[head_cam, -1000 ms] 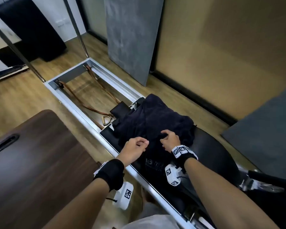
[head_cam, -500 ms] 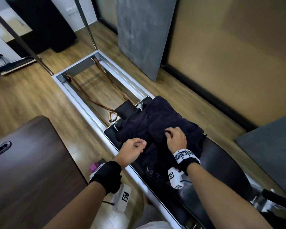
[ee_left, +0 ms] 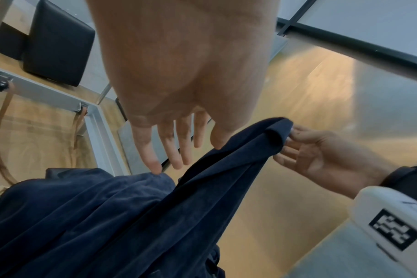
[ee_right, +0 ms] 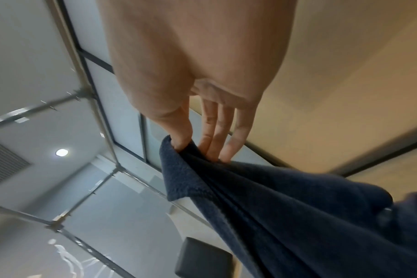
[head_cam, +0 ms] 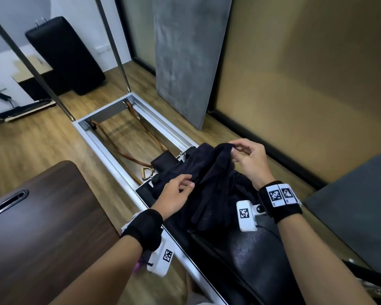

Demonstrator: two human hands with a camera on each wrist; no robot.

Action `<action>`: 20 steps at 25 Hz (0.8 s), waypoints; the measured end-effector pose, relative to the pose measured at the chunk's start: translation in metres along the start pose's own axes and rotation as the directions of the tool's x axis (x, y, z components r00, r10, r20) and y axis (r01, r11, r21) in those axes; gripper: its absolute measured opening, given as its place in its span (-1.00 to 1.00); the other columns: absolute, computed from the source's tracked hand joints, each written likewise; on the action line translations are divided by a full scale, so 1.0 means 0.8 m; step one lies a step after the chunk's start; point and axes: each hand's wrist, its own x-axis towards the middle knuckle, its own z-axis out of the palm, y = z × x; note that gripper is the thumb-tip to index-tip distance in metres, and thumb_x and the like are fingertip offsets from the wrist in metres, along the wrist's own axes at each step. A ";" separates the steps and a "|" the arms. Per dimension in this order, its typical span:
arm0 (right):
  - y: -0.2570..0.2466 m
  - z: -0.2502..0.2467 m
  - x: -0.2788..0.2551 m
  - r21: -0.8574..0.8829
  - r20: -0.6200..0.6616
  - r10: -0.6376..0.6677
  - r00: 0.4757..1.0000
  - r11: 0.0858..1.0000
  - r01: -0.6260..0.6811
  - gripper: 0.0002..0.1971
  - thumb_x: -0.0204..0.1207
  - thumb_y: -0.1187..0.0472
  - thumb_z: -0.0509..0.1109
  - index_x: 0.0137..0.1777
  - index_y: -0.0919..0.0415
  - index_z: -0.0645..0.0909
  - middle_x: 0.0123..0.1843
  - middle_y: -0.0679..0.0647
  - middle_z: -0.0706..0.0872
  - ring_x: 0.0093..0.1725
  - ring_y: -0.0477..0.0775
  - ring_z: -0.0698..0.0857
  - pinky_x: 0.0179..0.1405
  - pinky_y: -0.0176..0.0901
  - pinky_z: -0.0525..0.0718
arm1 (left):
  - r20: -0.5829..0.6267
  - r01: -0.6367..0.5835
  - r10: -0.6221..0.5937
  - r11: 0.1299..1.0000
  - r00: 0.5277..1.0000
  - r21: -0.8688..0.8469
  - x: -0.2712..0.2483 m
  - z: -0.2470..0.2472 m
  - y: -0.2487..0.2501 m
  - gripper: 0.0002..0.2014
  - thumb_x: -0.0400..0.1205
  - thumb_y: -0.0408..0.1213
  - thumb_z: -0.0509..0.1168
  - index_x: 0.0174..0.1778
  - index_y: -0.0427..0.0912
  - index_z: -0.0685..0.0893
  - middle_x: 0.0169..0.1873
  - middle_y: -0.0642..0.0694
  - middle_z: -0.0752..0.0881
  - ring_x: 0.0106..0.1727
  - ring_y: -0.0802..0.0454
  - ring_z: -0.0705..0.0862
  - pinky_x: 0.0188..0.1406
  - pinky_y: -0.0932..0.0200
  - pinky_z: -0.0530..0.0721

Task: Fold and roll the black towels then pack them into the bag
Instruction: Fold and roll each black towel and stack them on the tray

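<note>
A heap of dark navy-black towels (head_cam: 209, 183) lies on the black padded carriage (head_cam: 262, 260) of an exercise frame. My right hand (head_cam: 246, 157) pinches one towel's corner (head_cam: 223, 148) between thumb and fingers and holds it above the heap. The right wrist view shows that pinch (ee_right: 186, 148) close up, with the cloth (ee_right: 286, 206) hanging from it. My left hand (head_cam: 180, 190) is lower and to the left, its fingers nearly straight (ee_left: 155, 161) and touching the heap (ee_left: 83, 216). It holds nothing. The raised towel stretches between the two hands.
The silver rail frame (head_cam: 110, 155) with brown straps (head_cam: 119, 148) runs away from me over a wooden floor. A dark wooden table (head_cam: 42, 227) is at my left. A grey panel (head_cam: 185, 62) and a black pad (head_cam: 64, 53) lean on the walls. Metal poles (head_cam: 112, 40) rise from the frame's far corners.
My right hand has lifted a towel corner up and away from the heap. My left hand has gone from loosely curled beside the heap to straighter fingers resting on it.
</note>
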 end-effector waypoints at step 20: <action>-0.172 0.128 -0.327 -0.023 0.586 -0.274 0.762 0.935 0.354 -0.18 0.42 0.67 0.35 0.51 -0.18 0.60 0.57 -0.12 0.61 0.63 -0.12 0.49 0.53 0.10 0.58 | -0.415 -0.360 0.347 0.932 0.841 0.050 -0.376 -0.160 -0.021 -0.56 0.88 -0.09 0.23 -0.21 -0.34 0.66 -0.39 0.05 0.56 -0.32 0.13 0.51 -0.30 -0.02 0.46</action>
